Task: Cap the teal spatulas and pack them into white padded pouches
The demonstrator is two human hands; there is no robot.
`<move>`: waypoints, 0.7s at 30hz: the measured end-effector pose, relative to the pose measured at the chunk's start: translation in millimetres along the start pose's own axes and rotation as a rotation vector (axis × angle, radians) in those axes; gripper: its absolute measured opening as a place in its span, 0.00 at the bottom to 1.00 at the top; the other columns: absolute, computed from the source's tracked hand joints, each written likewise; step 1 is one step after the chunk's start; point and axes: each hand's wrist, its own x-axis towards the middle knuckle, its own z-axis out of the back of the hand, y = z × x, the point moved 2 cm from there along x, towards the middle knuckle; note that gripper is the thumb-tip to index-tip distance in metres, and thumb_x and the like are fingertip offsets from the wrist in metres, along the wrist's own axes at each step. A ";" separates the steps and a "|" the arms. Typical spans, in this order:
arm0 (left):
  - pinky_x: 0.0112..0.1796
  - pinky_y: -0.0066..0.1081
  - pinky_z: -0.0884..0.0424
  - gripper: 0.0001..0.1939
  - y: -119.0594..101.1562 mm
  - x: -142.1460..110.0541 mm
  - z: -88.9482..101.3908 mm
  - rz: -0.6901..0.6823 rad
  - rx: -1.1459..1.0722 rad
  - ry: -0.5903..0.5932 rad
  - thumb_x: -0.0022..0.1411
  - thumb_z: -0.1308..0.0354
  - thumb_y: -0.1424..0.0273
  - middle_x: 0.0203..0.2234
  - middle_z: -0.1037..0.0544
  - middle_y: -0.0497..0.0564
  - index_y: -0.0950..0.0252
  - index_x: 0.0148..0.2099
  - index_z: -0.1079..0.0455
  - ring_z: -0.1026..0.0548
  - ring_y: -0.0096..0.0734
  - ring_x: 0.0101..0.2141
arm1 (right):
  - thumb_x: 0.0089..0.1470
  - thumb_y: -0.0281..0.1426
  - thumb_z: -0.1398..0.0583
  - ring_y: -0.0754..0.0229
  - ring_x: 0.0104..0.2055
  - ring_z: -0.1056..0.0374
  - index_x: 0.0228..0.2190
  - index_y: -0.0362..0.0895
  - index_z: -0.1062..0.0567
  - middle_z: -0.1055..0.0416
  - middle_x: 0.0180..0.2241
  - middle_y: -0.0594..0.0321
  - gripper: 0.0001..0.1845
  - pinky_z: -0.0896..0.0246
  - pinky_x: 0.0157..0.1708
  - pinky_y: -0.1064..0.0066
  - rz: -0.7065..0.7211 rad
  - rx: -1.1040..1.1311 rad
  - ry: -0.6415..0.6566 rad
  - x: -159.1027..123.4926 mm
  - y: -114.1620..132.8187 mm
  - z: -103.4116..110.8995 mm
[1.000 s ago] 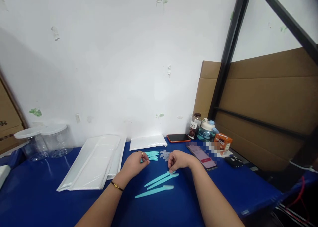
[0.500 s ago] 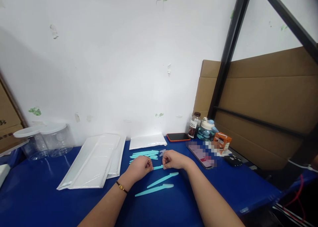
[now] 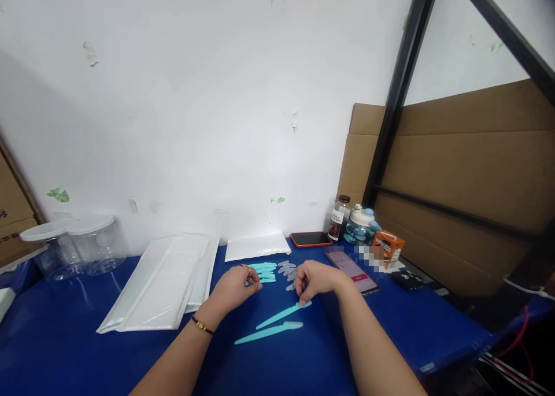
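Turquoise eyebrow razors (image 3: 266, 273) lie in a pile on the blue table, partly hidden by my left hand (image 3: 236, 287). Its fingers are curled in a pinch around a razor at the pile's near left side. My right hand (image 3: 318, 280) has its thumb and fingertips closed at the head end of a separate eyebrow razor (image 3: 280, 314), which still lies slanted on the table. Closer to me is another eyebrow razor (image 3: 269, 332), with a pale cover on its head. Several small translucent caps (image 3: 286, 267) are gathered between the pile and my right hand.
White padded mailers (image 3: 162, 283) lie left, beside clear lidded jars (image 3: 95, 245). A white packet (image 3: 258, 247) and an orange-edged phone (image 3: 310, 239) sit at the wall. Another phone (image 3: 350, 269), a bottle (image 3: 338, 218), a water jug (image 3: 361, 225) and an orange box (image 3: 387, 248) stand right.
My hands have drawn apart. The left moved left onto the pile with the razor that was between them; the right moved right and down to the farther loose razor. More caps show.
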 end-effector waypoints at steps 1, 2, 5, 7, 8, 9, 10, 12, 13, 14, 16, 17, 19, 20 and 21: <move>0.28 0.25 0.40 0.12 -5.6 -1.6 -3.5 -0.024 -0.032 0.045 0.53 0.46 0.59 0.30 0.25 0.47 0.61 0.34 0.28 0.29 0.28 0.31 | 0.30 0.34 0.31 0.65 0.22 0.37 0.23 0.44 0.22 0.30 0.21 0.67 0.12 0.46 0.22 0.76 -0.015 -0.014 0.048 -0.9 1.0 -2.0; 0.27 0.25 0.41 0.13 -10.6 -3.1 -7.4 -0.050 -0.057 0.085 0.52 0.45 0.58 0.29 0.25 0.47 0.61 0.33 0.28 0.29 0.28 0.29 | 0.30 0.33 0.31 0.65 0.22 0.37 0.22 0.44 0.22 0.30 0.20 0.68 0.11 0.47 0.21 0.76 -0.030 -0.032 0.068 -0.7 1.7 -4.0; 0.25 0.24 0.42 0.13 -20.0 -5.3 -18.9 -0.118 -0.093 0.165 0.50 0.43 0.58 0.27 0.25 0.46 0.61 0.33 0.28 0.30 0.27 0.27 | 0.31 0.30 0.32 0.66 0.21 0.38 0.22 0.43 0.22 0.31 0.19 0.68 0.08 0.48 0.21 0.76 -0.040 -0.060 0.048 5.4 3.6 -10.3; 0.25 0.24 0.43 0.10 -21.3 -4.0 -22.8 -0.121 -0.083 0.175 0.51 0.45 0.61 0.24 0.25 0.46 0.61 0.31 0.28 0.31 0.26 0.25 | 0.33 0.29 0.33 0.66 0.22 0.38 0.22 0.43 0.22 0.31 0.20 0.67 0.07 0.48 0.21 0.77 -0.012 -0.048 0.003 10.4 5.4 -13.2; 0.24 0.24 0.43 0.09 -20.9 -2.8 -22.9 -0.115 -0.066 0.161 0.52 0.46 0.63 0.23 0.25 0.46 0.62 0.30 0.28 0.31 0.26 0.25 | 0.34 0.30 0.33 0.66 0.22 0.38 0.23 0.43 0.22 0.31 0.21 0.67 0.07 0.48 0.21 0.77 0.011 -0.039 -0.028 12.5 6.6 -13.8; 0.24 0.24 0.43 0.09 -20.0 -1.4 -21.7 -0.105 -0.046 0.142 0.52 0.47 0.65 0.23 0.25 0.47 0.62 0.30 0.28 0.31 0.26 0.24 | 0.35 0.30 0.33 0.66 0.23 0.38 0.23 0.42 0.22 0.31 0.22 0.66 0.07 0.48 0.21 0.77 0.035 -0.030 -0.066 14.1 7.7 -13.8; 0.25 0.25 0.44 0.09 -18.8 -0.1 -19.5 -0.095 -0.027 0.121 0.53 0.47 0.65 0.23 0.25 0.47 0.62 0.29 0.28 0.31 0.26 0.24 | 0.36 0.31 0.33 0.66 0.23 0.38 0.23 0.42 0.23 0.31 0.23 0.66 0.07 0.48 0.21 0.78 0.057 -0.024 -0.106 15.3 8.5 -13.2; 0.25 0.25 0.44 0.09 -14.8 1.9 -13.1 -0.073 0.008 0.074 0.53 0.47 0.66 0.24 0.25 0.48 0.63 0.29 0.28 0.31 0.27 0.26 | 0.37 0.30 0.34 0.66 0.25 0.38 0.22 0.42 0.23 0.31 0.25 0.65 0.05 0.47 0.22 0.78 0.082 -0.022 -0.177 16.7 8.6 -11.4; 0.26 0.25 0.44 0.08 -11.8 2.5 -9.6 -0.058 0.028 0.055 0.53 0.47 0.67 0.25 0.25 0.48 0.63 0.29 0.28 0.31 0.27 0.26 | 0.37 0.29 0.34 0.66 0.25 0.38 0.21 0.41 0.24 0.31 0.26 0.64 0.04 0.47 0.22 0.78 0.080 -0.027 -0.207 17.1 7.5 -10.2; 0.26 0.25 0.44 0.08 -8.0 2.9 -6.3 -0.039 0.048 0.042 0.52 0.47 0.67 0.25 0.24 0.49 0.63 0.29 0.28 0.30 0.28 0.27 | 0.37 0.27 0.34 0.67 0.25 0.38 0.21 0.41 0.24 0.31 0.27 0.64 0.03 0.47 0.22 0.78 0.068 -0.034 -0.232 17.5 5.4 -9.0; 0.27 0.25 0.43 0.07 1.2 3.4 -1.0 0.006 0.087 0.024 0.52 0.47 0.69 0.25 0.24 0.49 0.63 0.28 0.28 0.30 0.28 0.27 | 0.38 0.26 0.35 0.67 0.25 0.37 0.20 0.41 0.25 0.31 0.28 0.64 0.03 0.46 0.22 0.78 0.028 -0.050 -0.291 18.2 -0.4 -5.9; 0.27 0.25 0.43 0.07 6.2 3.7 0.9 0.033 0.098 0.025 0.51 0.47 0.70 0.25 0.24 0.49 0.63 0.28 0.28 0.30 0.28 0.27 | 0.38 0.26 0.35 0.66 0.26 0.37 0.20 0.41 0.25 0.32 0.29 0.63 0.03 0.46 0.23 0.78 0.008 -0.059 -0.329 18.2 -3.4 -4.0; 0.29 0.26 0.41 0.07 14.0 4.2 4.0 0.082 0.102 0.009 0.52 0.48 0.70 0.26 0.24 0.49 0.63 0.29 0.29 0.29 0.29 0.28 | 0.39 0.28 0.35 0.64 0.28 0.36 0.21 0.41 0.24 0.31 0.29 0.62 0.03 0.44 0.26 0.76 -0.022 -0.078 -0.414 17.3 -7.5 0.0; 0.30 0.26 0.40 0.07 15.6 4.2 5.7 0.092 0.102 -0.023 0.52 0.48 0.70 0.28 0.24 0.49 0.63 0.30 0.29 0.29 0.29 0.30 | 0.39 0.29 0.35 0.64 0.29 0.36 0.22 0.41 0.24 0.31 0.29 0.61 0.04 0.44 0.27 0.76 -0.026 -0.086 -0.450 16.1 -7.8 1.9; 0.32 0.26 0.39 0.07 15.1 3.9 7.6 0.090 0.101 -0.062 0.52 0.47 0.69 0.30 0.24 0.49 0.63 0.32 0.29 0.29 0.30 0.32 | 0.39 0.30 0.35 0.63 0.29 0.36 0.23 0.41 0.23 0.31 0.30 0.61 0.05 0.44 0.28 0.76 -0.023 -0.086 -0.467 14.4 -6.9 3.4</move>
